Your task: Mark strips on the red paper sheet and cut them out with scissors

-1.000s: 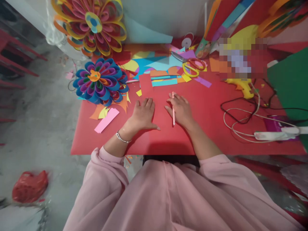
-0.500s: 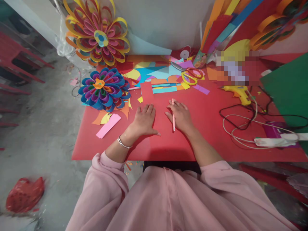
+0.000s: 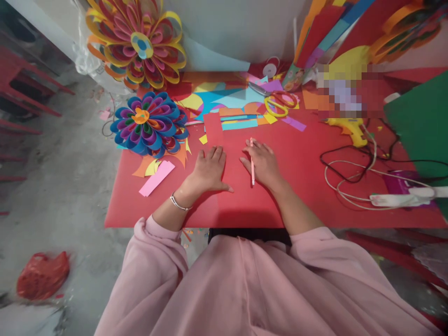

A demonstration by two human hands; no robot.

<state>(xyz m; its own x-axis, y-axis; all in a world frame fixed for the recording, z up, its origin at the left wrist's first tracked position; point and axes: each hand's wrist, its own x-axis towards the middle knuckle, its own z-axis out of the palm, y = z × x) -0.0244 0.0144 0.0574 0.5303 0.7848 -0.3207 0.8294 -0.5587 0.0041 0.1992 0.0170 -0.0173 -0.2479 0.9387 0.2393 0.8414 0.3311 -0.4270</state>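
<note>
My left hand lies flat, fingers spread, on a large red paper sheet that covers the table. My right hand rests on the same sheet and holds a pink pencil that points away from me along the hand's left side. A narrow red paper strip lies just beyond my left fingertips. A silver bangle circles my left wrist.
A blue-purple paper flower sits at the table's left; a yellow-pink one leans behind it. Coloured paper scraps, yellow-handled scissors, a yellow glue gun, cables and a power strip lie to the right. Green paper stands far right.
Both hands stay in place on the red sheet; only the camera view shifts slightly.
</note>
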